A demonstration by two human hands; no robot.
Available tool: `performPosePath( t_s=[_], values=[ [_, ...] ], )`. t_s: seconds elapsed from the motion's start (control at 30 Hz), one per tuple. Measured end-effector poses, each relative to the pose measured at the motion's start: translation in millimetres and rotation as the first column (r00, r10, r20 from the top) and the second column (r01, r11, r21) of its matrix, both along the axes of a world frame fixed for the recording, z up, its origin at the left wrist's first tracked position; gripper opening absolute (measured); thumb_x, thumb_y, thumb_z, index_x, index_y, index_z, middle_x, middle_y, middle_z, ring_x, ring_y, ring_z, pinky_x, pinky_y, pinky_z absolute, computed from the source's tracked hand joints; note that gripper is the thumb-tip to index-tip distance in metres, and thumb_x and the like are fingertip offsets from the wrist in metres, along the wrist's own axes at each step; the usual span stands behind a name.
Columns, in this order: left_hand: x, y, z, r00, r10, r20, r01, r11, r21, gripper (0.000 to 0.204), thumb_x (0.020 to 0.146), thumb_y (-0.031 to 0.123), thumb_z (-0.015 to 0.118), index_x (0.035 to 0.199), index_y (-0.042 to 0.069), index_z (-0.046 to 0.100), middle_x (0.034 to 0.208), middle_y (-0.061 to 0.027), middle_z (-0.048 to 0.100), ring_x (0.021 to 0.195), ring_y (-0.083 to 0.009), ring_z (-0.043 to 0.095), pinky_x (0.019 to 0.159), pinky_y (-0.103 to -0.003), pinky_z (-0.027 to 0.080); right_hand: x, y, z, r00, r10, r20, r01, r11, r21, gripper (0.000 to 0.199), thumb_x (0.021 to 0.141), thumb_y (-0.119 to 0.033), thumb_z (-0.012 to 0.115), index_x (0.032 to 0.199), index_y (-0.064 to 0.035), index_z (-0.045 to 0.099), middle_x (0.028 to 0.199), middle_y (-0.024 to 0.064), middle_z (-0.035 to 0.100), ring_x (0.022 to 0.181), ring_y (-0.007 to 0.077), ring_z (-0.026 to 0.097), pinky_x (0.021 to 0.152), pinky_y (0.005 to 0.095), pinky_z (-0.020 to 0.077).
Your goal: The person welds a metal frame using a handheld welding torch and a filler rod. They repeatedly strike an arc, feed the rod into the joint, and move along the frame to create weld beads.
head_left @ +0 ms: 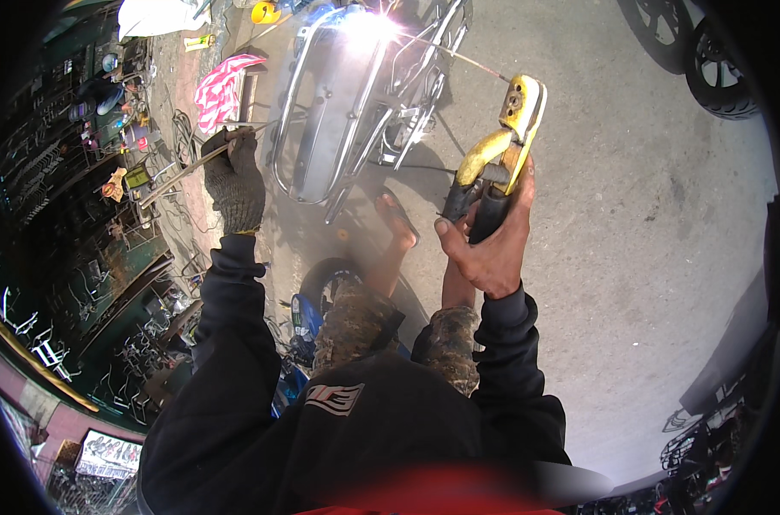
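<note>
My bare right hand is closed round the black handle of a yellow welding electrode holder. From its jaws a thin welding rod runs up and left towards a bright welding arc. The arc burns at the far end of a tubular metal frame with a grey panel, and its glare hides the joint. My left hand, in a dark grey knitted glove, is closed on a thin metal rod beside the frame's left side.
A red-and-white striped cloth lies left of the frame. Racks of metal parts stand along the left. My bare foot in a sandal is just below the frame. A black wheel stands at the far right on the concrete ground.
</note>
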State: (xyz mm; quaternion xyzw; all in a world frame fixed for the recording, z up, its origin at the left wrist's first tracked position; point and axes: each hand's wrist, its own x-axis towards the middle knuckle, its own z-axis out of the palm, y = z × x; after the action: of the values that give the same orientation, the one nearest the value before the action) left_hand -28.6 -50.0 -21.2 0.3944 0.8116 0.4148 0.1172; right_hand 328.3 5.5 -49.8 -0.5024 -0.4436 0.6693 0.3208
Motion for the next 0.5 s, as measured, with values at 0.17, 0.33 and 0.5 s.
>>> performPosePath(
  t_s=[0.17, 0.33, 0.5],
  values=[
    [-2, -1, 0, 0.994, -0.057, -0.091, 0.055, 0.998, -0.022, 0.018, 0.099, -0.002, 0.064, 0.114, 0.001, 0.055, 0.106, -0.013, 0.07, 0.103, -0.0202, 0.069, 0.096, -0.035, 0.057, 0, 0, 2, 1.0, -0.002, 0.014, 0.002, 1.0, -0.006, 0.118, 0.071, -0.01, 0.079, 0.161, 0.0063, 0.005, 0.14, 0.0302, 0.045, 0.129, 0.0382, 0.057, 0.107, 0.0477, 0.0515],
    [-2, -2, 0, 0.997, -0.045, -0.056, 0.044, 0.999, -0.019, 0.017, 0.099, -0.001, 0.063, 0.115, 0.001, 0.055, 0.107, -0.0129, 0.069, 0.102, -0.0198, 0.069, 0.095, -0.035, 0.057, 0, -2, 0, 1.0, -0.013, 0.001, 0.013, 1.0, -0.006, 0.118, 0.072, -0.012, 0.08, 0.162, 0.0061, 0.006, 0.141, 0.0284, 0.044, 0.127, 0.036, 0.057, 0.105, 0.0461, 0.0523],
    [2, 0, 1, 0.999, -0.027, -0.017, 0.027, 0.999, 0.027, 0.017, 0.099, 0.003, 0.066, 0.114, 0.0, 0.058, 0.105, -0.0129, 0.07, 0.097, -0.0183, 0.069, 0.09, -0.032, 0.057, -6, -10, -5, 0.989, -0.136, -0.06, 0.143, 0.981, 0.134, 0.122, 0.067, -0.011, 0.084, 0.162, 0.0058, 0.008, 0.126, 0.0174, 0.052, 0.099, 0.0191, 0.055, 0.083, 0.0331, 0.0491]
  ],
)
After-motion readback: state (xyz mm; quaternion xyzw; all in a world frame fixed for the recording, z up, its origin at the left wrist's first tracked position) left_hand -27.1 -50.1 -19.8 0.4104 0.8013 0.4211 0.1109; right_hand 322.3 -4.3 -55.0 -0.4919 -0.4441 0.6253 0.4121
